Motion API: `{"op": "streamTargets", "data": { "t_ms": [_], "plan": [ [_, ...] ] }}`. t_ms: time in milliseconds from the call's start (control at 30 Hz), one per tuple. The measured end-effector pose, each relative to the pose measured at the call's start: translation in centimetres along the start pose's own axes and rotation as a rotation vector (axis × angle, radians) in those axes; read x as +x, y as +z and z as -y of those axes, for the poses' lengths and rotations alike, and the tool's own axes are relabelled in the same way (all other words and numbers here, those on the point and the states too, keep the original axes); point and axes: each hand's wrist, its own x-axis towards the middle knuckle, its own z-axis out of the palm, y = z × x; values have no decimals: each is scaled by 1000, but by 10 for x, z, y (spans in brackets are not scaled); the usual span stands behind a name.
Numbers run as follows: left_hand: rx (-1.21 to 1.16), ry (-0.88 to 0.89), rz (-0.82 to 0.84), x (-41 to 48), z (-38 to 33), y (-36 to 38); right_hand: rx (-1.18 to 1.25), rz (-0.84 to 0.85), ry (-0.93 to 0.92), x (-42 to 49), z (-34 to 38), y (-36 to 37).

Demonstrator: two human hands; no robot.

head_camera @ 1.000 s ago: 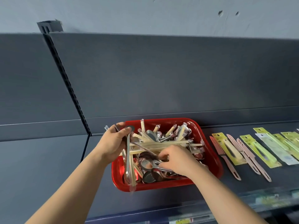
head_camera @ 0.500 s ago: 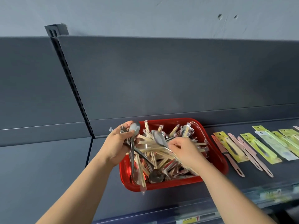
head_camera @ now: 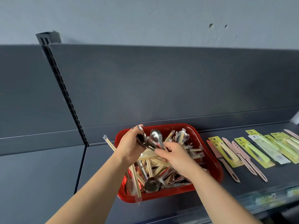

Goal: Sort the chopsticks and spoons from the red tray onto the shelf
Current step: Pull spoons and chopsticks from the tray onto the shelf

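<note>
- On the dark shelf (head_camera: 100, 167), right under both hands: the red tray (head_camera: 216, 172).
- Inside the tray: a messy heap of wooden chopsticks (head_camera: 155, 165) and shiny spoons (head_camera: 151, 185), crossing every which way.
- In the left hand (head_camera: 129, 147), fingers curled round them: a small bunch of spoons (head_camera: 142, 141) and one wrapped pair of chopsticks (head_camera: 111, 145), held up over the tray's left end.
- Slanted, that pair: top end poking out far-left past the tray, bottom end down by the near rim.
- In the right hand (head_camera: 174, 154), pinched by its handle: one spoon (head_camera: 155, 136), bowl end up and away, handle end down by the left hand's bunch.
- Hands just beside each other, so only a tiny way to pass the spoon across, most likely.
- Left of the tray, nearer the left hand: bare shelf, maybe a good spot for laying things down.
- Right of the tray: rows of pink knives (head_camera: 224, 162) and yellow-green packs (head_camera: 226, 151), lying flat.
- Plenty left in the tray; far from done, by the look of it.
</note>
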Motion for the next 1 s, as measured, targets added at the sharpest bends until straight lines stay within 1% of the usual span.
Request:
{"op": "streamTargets", "data": {
  "t_ms": [67,100,167,233,300,367,467,600,700,833,1000],
  "plan": [
    [49,23,-30,2,2,-3,90,39,15,1,-1,-1],
    [93,44,-53,2,2,-4,88,47,19,1,-2,-3],
    [216,83,-109,-3,-1,-8,-44,52,27,0,-3,-10],
    [299,94,-139,-11,-8,-12,-177,106,43,-3,-8,-22],
    [375,62,-121,-20,-16,-15,-311,195,79,-6,-15,-28],
    [541,15,-87,-31,-21,-17,-369,259,142,-11,-21,-29],
    [803,-63,-17,-43,-18,-22,-350,243,178,-16,-27,-28],
    [1111,-212,64,-47,-6,-25,-454,226,166,-20,-30,-26],
    [1352,-264,123,-43,7,-20,-483,198,166,-20,-32,-23],
    [1510,-302,150,-38,15,-11,-501,197,174,-17,-33,-20],
    [1622,-297,105,-38,19,-6,-561,191,157,-14,-31,-16]
  ]
}}
